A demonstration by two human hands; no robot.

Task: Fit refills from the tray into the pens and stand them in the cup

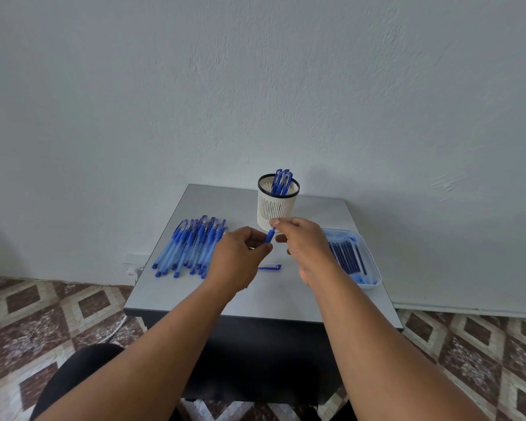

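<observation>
Hands (271, 241) together, both pinching one pen (269, 235) | few pens standing in cup (277, 208) | large pile (192, 247) unfilled | refills (346, 256) remaining in tray (374, 268)

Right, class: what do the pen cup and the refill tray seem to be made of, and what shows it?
Pen cup: probably moulded plastic, matt cream, with regular narrow vertical slots in the wall and a dark band round the rim.
Refill tray: likely plastic too, pale blue-white and slightly glossy, with thin walls and rounded corners. Neither can be confirmed by look alone.
</observation>
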